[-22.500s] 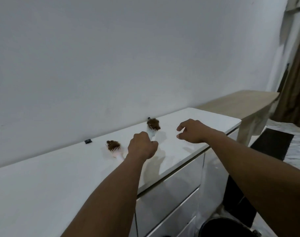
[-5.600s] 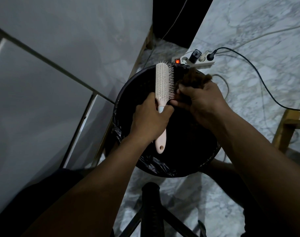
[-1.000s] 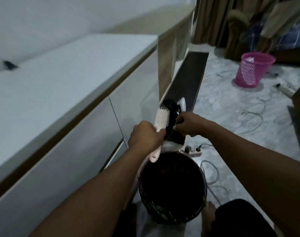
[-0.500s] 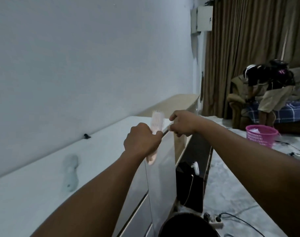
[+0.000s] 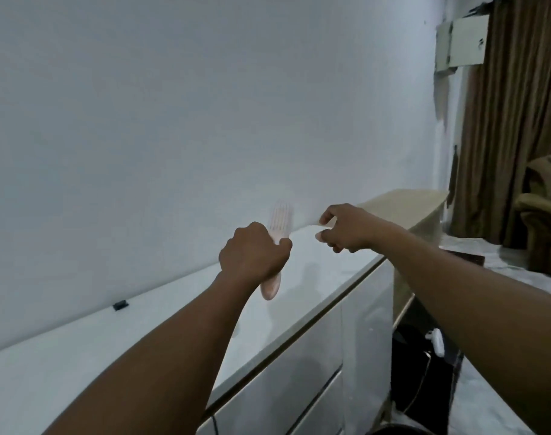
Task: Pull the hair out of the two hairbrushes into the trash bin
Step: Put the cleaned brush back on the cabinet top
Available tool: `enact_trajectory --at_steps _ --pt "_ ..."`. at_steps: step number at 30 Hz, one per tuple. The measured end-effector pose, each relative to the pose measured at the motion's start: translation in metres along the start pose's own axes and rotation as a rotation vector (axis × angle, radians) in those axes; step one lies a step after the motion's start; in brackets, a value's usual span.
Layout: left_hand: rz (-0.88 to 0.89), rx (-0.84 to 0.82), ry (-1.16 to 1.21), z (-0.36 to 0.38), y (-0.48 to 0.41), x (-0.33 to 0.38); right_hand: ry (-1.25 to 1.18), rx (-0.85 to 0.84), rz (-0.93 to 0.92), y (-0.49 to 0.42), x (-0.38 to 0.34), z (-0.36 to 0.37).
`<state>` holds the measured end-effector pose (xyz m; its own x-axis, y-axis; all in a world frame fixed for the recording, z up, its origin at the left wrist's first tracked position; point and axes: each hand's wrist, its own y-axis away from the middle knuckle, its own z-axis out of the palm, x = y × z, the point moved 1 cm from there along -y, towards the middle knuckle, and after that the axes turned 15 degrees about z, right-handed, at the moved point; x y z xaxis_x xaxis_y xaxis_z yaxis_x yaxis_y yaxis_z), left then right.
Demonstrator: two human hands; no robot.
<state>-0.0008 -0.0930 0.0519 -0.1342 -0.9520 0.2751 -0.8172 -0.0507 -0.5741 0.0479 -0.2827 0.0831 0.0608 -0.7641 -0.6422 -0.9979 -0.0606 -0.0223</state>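
Note:
My left hand [image 5: 254,255] is closed around the handle of a pink hairbrush [image 5: 280,220]. It holds the brush upright above the white cabinet top [image 5: 318,277], and the bristles look free of hair. My right hand [image 5: 346,230] hovers just right of the brush head without touching it. Its fingers are loosely curled and apart, with nothing visible in them. Only the dark rim of the trash bin [image 5: 393,432] shows, at the bottom edge below the cabinet. The second hairbrush is not visible; my left forearm covers part of the cabinet top.
A small black object [image 5: 120,305] lies on the cabinet top by the wall. A wooden table [image 5: 406,202] adjoins the cabinet's right end. On the floor beside the cabinet stands a black box [image 5: 418,372] with a white plug. Brown curtains [image 5: 512,120] and an armchair [image 5: 544,221] are far right.
The view rose from the bin to the cabinet top. My left hand brought the brush up over the cabinet, and my right hand came off the brush head and moved to the right.

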Motion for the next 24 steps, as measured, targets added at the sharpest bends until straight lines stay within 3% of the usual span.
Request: enact_trajectory --at_steps 7,13,24 --pt "-0.227 -0.025 -0.084 -0.012 0.024 -0.102 0.089 -0.126 -0.114 -0.01 -0.055 0.091" --pt "-0.317 -0.091 -0.161 0.003 0.052 -0.167 0.146 -0.203 -0.136 -0.024 -0.071 0.176" --pt "-0.344 -0.201 -0.202 0.033 0.081 -0.2 0.26 -0.049 -0.122 -0.027 -0.069 0.259"
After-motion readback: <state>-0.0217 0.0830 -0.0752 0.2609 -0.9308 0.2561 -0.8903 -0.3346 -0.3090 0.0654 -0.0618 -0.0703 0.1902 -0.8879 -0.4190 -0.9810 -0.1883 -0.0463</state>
